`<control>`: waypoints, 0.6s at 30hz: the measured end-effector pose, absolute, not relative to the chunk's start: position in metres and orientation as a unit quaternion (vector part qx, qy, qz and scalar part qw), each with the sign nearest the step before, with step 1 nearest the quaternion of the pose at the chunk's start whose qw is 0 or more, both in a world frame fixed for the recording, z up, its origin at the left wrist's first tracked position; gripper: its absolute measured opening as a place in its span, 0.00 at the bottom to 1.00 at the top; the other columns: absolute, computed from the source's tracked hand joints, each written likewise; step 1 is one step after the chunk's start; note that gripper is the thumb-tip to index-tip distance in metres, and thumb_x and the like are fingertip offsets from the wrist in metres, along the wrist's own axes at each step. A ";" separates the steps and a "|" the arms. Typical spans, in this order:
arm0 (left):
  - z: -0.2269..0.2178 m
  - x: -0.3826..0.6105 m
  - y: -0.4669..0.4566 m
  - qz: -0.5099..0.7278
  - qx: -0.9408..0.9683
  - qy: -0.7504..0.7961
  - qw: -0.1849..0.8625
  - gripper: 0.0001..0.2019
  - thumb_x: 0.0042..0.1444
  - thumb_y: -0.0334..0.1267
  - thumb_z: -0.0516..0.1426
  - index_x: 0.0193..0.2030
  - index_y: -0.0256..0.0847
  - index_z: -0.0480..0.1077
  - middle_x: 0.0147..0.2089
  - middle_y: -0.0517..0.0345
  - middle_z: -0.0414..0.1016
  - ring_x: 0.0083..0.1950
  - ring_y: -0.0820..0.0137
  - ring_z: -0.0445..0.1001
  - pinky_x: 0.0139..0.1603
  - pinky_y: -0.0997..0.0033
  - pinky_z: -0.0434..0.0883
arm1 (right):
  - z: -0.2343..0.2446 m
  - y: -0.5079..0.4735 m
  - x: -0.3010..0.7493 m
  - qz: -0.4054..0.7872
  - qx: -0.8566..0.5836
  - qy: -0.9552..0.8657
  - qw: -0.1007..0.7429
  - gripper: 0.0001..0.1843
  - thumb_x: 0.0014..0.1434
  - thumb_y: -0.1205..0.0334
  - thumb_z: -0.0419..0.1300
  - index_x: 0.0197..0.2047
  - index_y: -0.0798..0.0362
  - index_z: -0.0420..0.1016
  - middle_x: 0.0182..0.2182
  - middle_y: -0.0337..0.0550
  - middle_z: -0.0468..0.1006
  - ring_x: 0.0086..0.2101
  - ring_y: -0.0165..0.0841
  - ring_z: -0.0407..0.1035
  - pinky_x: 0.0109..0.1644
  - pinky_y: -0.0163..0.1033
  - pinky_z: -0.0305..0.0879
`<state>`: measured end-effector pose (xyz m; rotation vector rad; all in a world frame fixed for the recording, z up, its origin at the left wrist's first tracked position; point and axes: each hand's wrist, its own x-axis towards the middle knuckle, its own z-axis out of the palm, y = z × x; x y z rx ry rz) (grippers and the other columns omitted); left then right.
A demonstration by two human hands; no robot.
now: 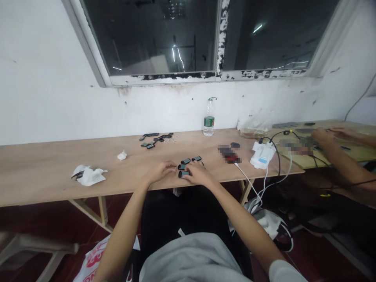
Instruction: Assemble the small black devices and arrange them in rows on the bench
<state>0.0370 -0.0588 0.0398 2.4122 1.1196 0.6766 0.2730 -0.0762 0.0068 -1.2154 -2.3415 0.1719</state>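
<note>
My left hand rests on the wooden table near its front edge, fingers curled together beside a small cluster of dark rectangular pieces. My right hand lies just right of it, fingers bent over one dark piece at the front of the cluster. Both hands nearly meet over these pieces. Whether the left fingers pinch anything is hidden.
A second pile of dark pieces lies farther back. Crumpled white tissue, a smaller wad, a water bottle, a plastic bag and a white charger with cables sit on the table. Another person's arm works at the right.
</note>
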 end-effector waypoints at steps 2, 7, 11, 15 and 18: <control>0.043 0.043 -0.064 0.240 0.867 0.394 0.190 0.15 0.62 0.50 0.56 0.47 0.45 0.78 0.50 0.53 0.80 0.50 0.59 0.78 0.53 0.63 0.73 | 0.011 -0.077 0.275 0.092 -0.425 -0.861 0.263 0.09 0.57 0.62 0.68 0.39 0.54 0.74 0.39 0.48 0.77 0.44 0.41 0.67 0.46 0.41 0.60; 0.046 0.051 -0.068 0.271 0.877 0.358 0.172 0.15 0.65 0.48 0.55 0.50 0.44 0.77 0.49 0.51 0.79 0.49 0.60 0.77 0.52 0.62 0.73 | 0.020 -0.077 0.284 0.200 -0.383 -0.846 0.312 0.06 0.57 0.62 0.67 0.38 0.52 0.75 0.32 0.39 0.78 0.32 0.33 0.69 0.36 0.35 0.59; 0.044 0.056 -0.067 0.324 0.873 0.334 0.148 0.15 0.65 0.47 0.56 0.52 0.45 0.77 0.50 0.51 0.78 0.51 0.59 0.76 0.55 0.61 0.72 | 0.024 -0.073 0.289 0.269 -0.378 -0.789 0.402 0.09 0.58 0.56 0.65 0.39 0.52 0.78 0.34 0.41 0.81 0.29 0.32 0.70 0.34 0.36 0.64; 0.040 0.059 -0.066 0.350 0.869 0.329 0.117 0.15 0.66 0.46 0.56 0.54 0.47 0.77 0.53 0.50 0.77 0.54 0.58 0.75 0.58 0.59 0.72 | 0.024 -0.069 0.291 0.363 -0.360 -0.725 0.462 0.14 0.57 0.52 0.66 0.42 0.53 0.79 0.36 0.45 0.82 0.28 0.34 0.75 0.34 0.38 0.70; 0.038 0.060 -0.066 0.352 0.868 0.334 0.104 0.17 0.67 0.46 0.54 0.57 0.46 0.76 0.56 0.49 0.75 0.58 0.58 0.73 0.62 0.56 0.70 | 0.025 -0.069 0.289 0.434 -0.344 -0.679 0.482 0.17 0.56 0.49 0.67 0.41 0.54 0.78 0.36 0.47 0.82 0.29 0.36 0.77 0.33 0.39 0.74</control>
